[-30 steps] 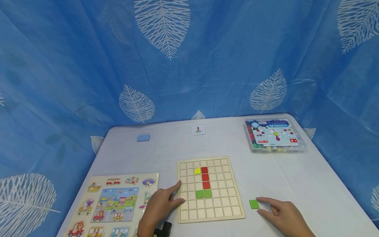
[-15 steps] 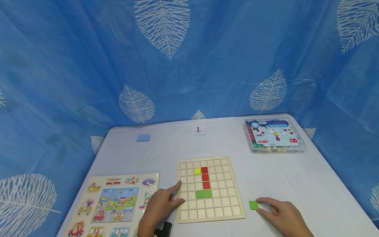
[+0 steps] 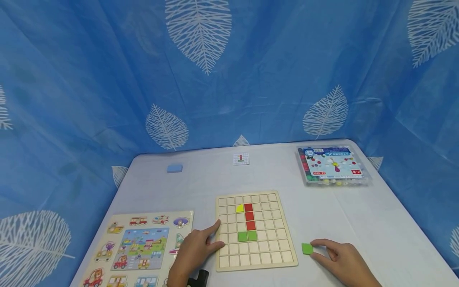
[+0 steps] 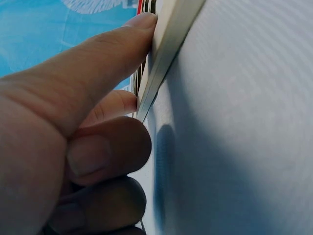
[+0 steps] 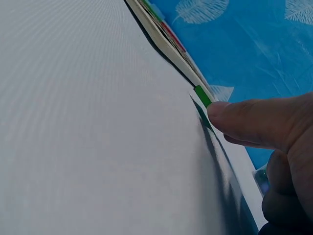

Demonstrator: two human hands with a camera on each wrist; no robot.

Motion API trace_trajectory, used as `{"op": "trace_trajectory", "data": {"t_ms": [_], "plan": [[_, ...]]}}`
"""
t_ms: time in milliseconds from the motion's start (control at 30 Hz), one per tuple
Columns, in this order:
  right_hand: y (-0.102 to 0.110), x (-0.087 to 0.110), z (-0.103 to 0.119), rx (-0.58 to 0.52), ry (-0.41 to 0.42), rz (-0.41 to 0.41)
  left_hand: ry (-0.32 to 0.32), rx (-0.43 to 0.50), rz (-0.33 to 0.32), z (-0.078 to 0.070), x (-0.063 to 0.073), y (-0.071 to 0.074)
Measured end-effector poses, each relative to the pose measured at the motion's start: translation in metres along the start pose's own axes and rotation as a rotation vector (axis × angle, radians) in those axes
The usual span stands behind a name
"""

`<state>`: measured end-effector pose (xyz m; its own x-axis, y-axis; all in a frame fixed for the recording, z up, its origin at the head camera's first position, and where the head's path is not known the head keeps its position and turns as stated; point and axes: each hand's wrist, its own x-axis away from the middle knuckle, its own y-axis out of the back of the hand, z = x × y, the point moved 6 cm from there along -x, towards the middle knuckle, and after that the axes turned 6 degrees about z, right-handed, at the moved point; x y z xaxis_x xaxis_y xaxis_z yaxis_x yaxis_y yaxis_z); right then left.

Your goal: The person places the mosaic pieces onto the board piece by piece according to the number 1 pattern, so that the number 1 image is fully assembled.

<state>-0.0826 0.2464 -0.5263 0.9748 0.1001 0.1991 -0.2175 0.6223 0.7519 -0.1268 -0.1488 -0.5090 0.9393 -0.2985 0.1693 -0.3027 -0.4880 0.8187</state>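
My right hand pinches a small green square tile between thumb and index finger, to the right of a wooden grid board. In the right wrist view the tile shows edge-on, just above the white cloth and apart from the board. On the other side, my left hand rests thumb and index finger, spread apart, against the board's left edge; its other fingers are bent. Set into the grid are a column of red tiles, a yellow piece beside the top one, and two green tiles below.
A small pattern card lies at the back, with a blue block to its left. The clear plastic case sits back right. A picture puzzle board is under and beside my left forearm, near a black object.
The head view has shifted very slightly. Both hands stay almost in place, and the green tile has tilted a little between the right fingers.
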Motion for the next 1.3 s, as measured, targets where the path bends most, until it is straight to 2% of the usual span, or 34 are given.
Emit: {"op": "trace_trajectory", "data": {"t_ms": [267,667,1033,1300], "plan": [[-0.001,-0.010,0.014,0.007,0.111,-0.080,-0.005,0.005,0.001,-0.001,0.000,0.000],[-0.011,-0.030,0.052,-0.021,0.359,-0.112,-0.001,0.004,0.007,-0.002,0.000,0.001],[-0.027,-0.049,0.082,-0.038,0.406,-0.031,0.013,0.002,0.004,-0.001,-0.002,0.000],[-0.038,-0.058,0.098,0.000,0.412,0.004,0.011,0.007,-0.002,-0.001,-0.001,0.000]]}}
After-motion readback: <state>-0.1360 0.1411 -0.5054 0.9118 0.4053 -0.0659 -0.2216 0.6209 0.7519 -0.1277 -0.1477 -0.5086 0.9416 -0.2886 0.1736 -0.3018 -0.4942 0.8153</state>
